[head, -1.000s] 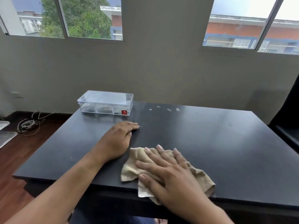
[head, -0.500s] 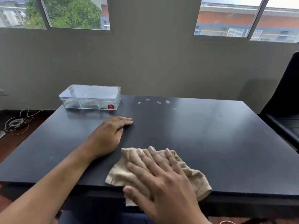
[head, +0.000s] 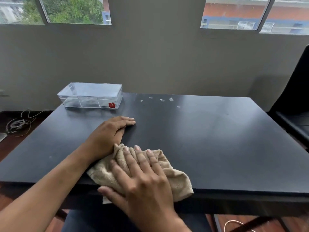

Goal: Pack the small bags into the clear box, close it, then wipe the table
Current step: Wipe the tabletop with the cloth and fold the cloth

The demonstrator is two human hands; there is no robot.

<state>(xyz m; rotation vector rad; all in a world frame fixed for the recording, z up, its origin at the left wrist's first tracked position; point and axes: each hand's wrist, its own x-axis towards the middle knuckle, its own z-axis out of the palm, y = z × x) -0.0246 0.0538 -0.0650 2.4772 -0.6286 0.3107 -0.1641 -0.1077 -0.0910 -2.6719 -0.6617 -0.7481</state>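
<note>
The clear box [head: 91, 95] stands at the far left of the black table [head: 209, 139] with its lid on; its contents are too faint to make out. A beige cloth [head: 173, 174] lies at the near edge, partly hanging over it. My right hand [head: 143, 180] presses flat on the cloth, fingers spread. My left hand [head: 110, 133] rests palm-down on the bare table just left of the cloth, fingers together, holding nothing.
Several pale spots [head: 161, 99] mark the far part of the table, right of the box. A black chair [head: 294, 104] stands at the right edge. Coiled cables [head: 17, 123] lie on the wooden floor at the left. A wall with windows is behind.
My right hand and the cloth have slid a little to the left along the near edge, closer to my left wrist. The left hand has stayed put.
</note>
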